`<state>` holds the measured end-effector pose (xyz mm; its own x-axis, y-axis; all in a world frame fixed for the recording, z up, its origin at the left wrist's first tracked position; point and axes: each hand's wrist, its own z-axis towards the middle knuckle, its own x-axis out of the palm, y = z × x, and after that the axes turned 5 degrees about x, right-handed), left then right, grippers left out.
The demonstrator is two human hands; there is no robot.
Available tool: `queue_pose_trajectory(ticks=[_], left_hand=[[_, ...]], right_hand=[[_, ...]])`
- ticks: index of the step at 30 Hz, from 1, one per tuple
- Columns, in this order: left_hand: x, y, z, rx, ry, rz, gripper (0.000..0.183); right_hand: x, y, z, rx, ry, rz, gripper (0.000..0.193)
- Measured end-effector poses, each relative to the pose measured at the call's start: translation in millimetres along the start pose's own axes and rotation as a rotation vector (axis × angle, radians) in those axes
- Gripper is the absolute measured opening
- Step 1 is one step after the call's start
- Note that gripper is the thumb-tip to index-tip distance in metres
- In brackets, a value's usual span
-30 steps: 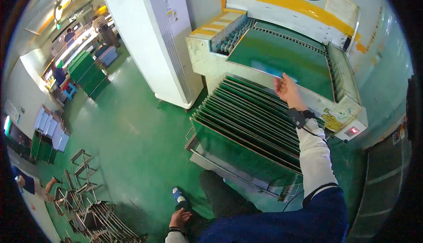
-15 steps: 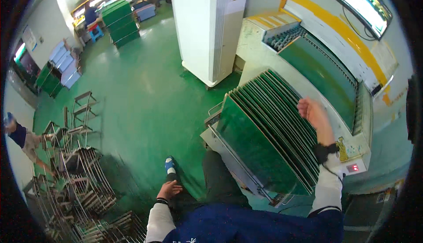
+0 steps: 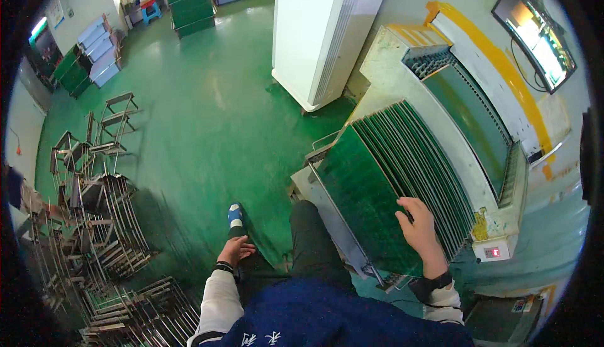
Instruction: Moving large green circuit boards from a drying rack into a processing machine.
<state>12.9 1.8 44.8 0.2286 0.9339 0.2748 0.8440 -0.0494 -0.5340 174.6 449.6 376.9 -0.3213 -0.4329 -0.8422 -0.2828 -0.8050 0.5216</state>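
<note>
My right hand (image 3: pixel 418 227) is over the near part of a row of upright green panels (image 3: pixel 412 152), by the front panel's top edge. Its thumb and forefinger are apart, and I see nothing held; whether it touches a panel I cannot tell. The panels stand close together in a metal-framed rack (image 3: pixel 343 212) to the right of my legs. My left hand (image 3: pixel 236 250) hangs beside my left leg, fingers loosely extended and holding nothing. Beyond the rack, a green panel (image 3: pixel 469 117) lies in the bed of a pale machine (image 3: pixel 390 64) with rollers.
Several bare metal racks (image 3: pixel 104 221) crowd the left side, with another person's arm (image 3: pixel 31 199) partly visible beside them. A tall white cabinet (image 3: pixel 314 39) stands ahead. Farther off are stacked green panels (image 3: pixel 189 1) and grey-blue bins (image 3: pixel 100 51). A screen (image 3: pixel 535 32) hangs on the right wall.
My right hand has come back from the machine-side edge of the row toward me, over the front panels. My left hand remains by my leg. The view has shifted, and the other person shows less.
</note>
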Motion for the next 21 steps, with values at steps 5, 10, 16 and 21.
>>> queue_pose_trajectory(ticks=[5, 10, 16, 21], left_hand=[[-2, 1, -2, 0.032, -0.008, -0.025, 0.041], [-1, 1, -8, 0.037, 0.002, -0.029, 0.041], [-2, 2, -15, 0.061, 0.004, -0.065, 0.041], [-4, 6, -12, 0.054, -0.019, -0.092, 0.041]], right_hand=[[12, 9, -9, -0.029, -0.086, -0.103, 0.029], [26, 9, -10, 0.110, -0.141, 0.035, 0.030], [29, 4, -10, 0.218, -0.186, 0.162, 0.030], [31, 0, -13, 0.192, -0.195, 0.034, 0.033]])
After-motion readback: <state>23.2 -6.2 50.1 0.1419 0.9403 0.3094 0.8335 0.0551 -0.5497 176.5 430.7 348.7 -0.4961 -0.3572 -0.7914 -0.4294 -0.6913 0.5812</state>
